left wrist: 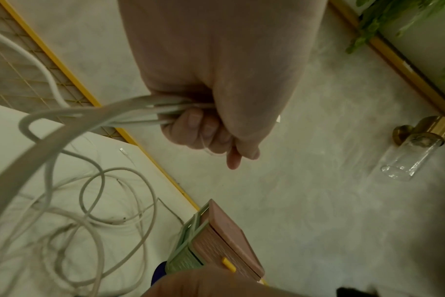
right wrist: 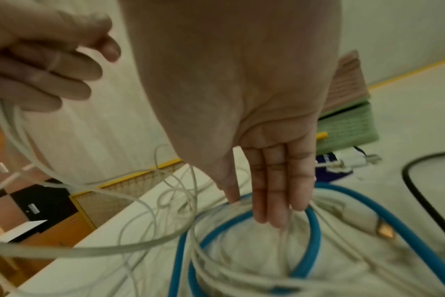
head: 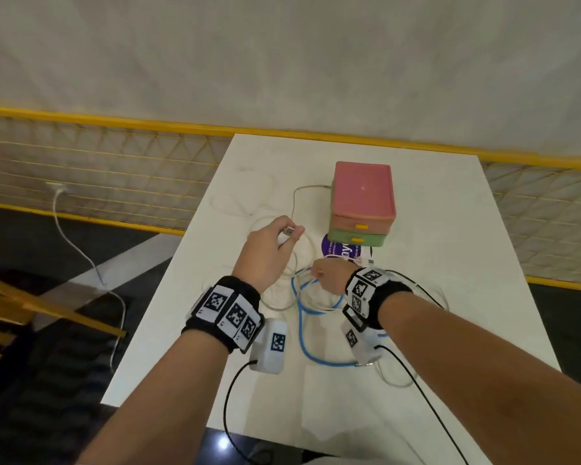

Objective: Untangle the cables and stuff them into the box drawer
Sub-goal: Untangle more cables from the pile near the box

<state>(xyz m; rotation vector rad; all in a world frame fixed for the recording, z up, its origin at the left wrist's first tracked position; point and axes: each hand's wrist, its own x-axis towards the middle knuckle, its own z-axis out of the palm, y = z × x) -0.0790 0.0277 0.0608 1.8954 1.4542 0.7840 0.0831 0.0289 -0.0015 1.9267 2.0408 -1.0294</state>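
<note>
A tangle of white cables [head: 282,286] and one blue cable [head: 301,317] lies on the white table [head: 450,229]. My left hand [head: 269,250] grips a bundle of white cable [left wrist: 150,110], with a plug end [head: 287,230] showing at its fingertips. My right hand [head: 329,275] has straight fingers [right wrist: 272,193] pressed down on the pile, touching the blue cable [right wrist: 310,237] and white strands. The box [head: 363,203] has a pink top drawer and a green bottom drawer [head: 358,241], both closed, each with a yellow handle.
A purple round sticker [head: 336,250] and a white adapter [head: 363,261] lie in front of the box. Black wrist-camera leads [head: 416,380] trail over the near table. A yellow mesh railing [head: 114,162] runs behind and left of the table.
</note>
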